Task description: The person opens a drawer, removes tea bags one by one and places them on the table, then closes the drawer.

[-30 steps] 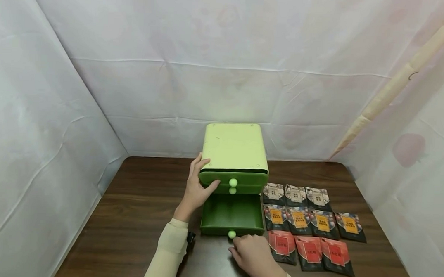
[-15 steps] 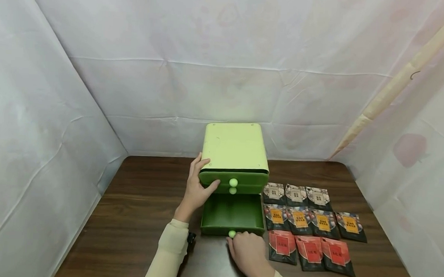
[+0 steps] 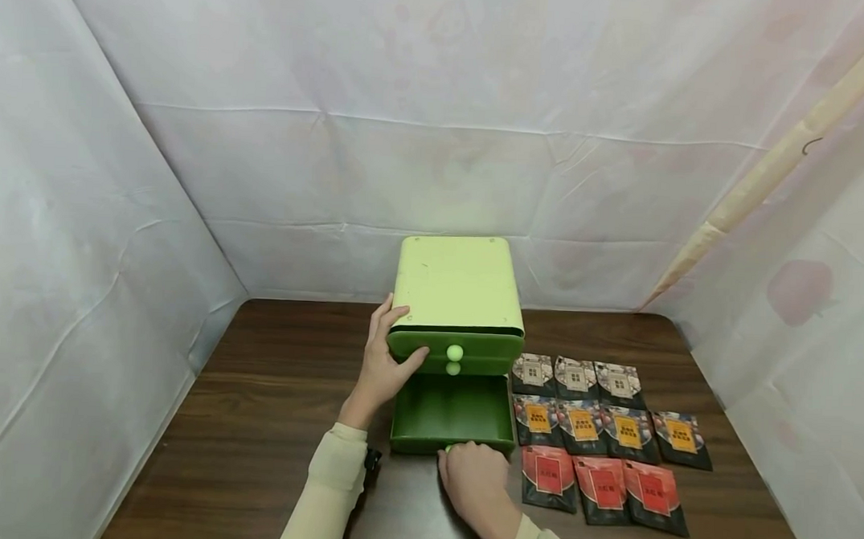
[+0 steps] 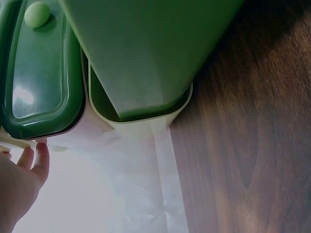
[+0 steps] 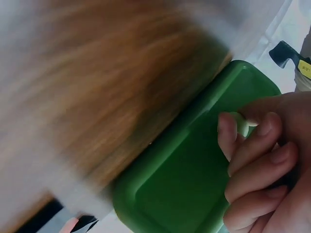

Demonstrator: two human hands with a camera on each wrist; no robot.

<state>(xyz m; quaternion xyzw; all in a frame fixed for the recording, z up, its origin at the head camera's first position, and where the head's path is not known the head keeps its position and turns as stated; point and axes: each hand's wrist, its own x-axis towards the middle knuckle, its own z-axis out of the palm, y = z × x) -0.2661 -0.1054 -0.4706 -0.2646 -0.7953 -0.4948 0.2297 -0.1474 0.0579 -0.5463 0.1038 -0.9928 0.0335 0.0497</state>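
A light-green desktop drawer cabinet [image 3: 456,283] stands with its dark-green bottom drawer [image 3: 455,411] pulled out; the drawer's inside shows bare. My left hand [image 3: 383,368] grips the cabinet's left front corner, fingers along its side and thumb on the front of the upper drawer [image 3: 486,348]. In front of the bottom drawer, my right hand [image 3: 475,476] pinches its round knob [image 5: 242,124] between thumb and index finger, the other fingers curled. The hand covers most of that knob in the head view. Two more pale-green knobs [image 3: 455,353] show above, one over the other.
Right of the cabinet lie flat pouches in rows: white-labelled pouches [image 3: 575,378] at the back, orange-labelled pouches [image 3: 583,427] in the middle, red pouches [image 3: 603,490] in front. Behind the wooden table [image 3: 251,422] hangs a pale curtain [image 3: 437,141].
My right hand has moved a little left and onto the bottom drawer's knob, covering it. The left hand has kept its grip, and the drawer stays pulled out.
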